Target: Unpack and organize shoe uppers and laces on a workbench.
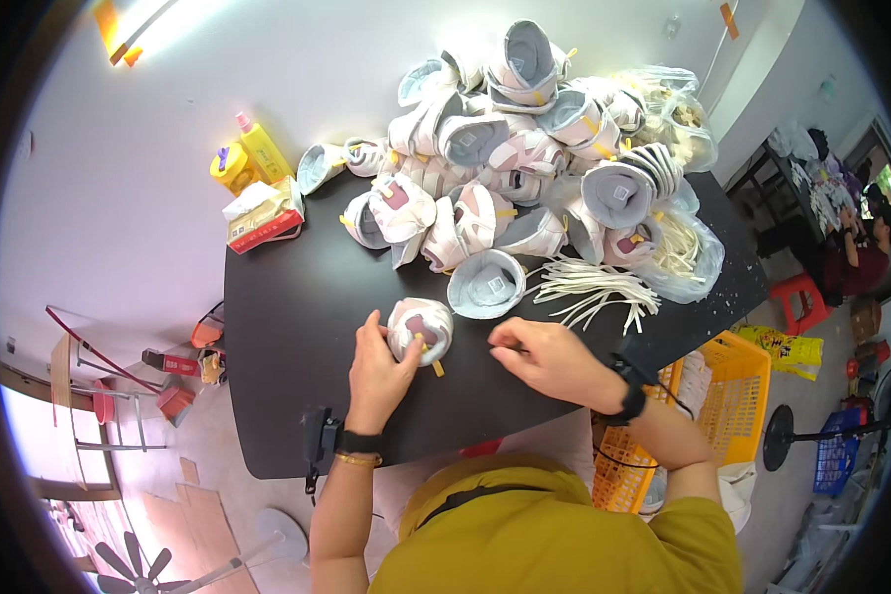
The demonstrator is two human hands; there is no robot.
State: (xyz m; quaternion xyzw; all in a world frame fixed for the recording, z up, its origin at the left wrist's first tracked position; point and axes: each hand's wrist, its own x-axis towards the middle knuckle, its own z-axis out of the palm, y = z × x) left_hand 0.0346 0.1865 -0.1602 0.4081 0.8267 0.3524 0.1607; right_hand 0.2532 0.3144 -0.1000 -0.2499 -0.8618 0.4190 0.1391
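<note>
My left hand (378,368) grips a small white-and-pink shoe upper (439,324) on the black table, fingers round its left side and thumb across its front. A yellow tab hangs from the upper toward me. To the right, my right hand (549,358) is held just over the table with fingertips pressed together; whether anything thin is between them is hidden. Just beyond both hands sits another upper (487,284), its grey lining facing up. A loose bundle of cream shoelaces (599,287) lies past my right hand. Behind these rises a big heap of similar uppers (475,203).
A clear plastic bag of laces (704,259) borders the heap. At the table's far left are a tissue pack (267,220), a yellow tub (232,176) and a yellow bottle (264,150). A yellow crate (745,401) stands by the right edge. Another person (854,262) sits far right.
</note>
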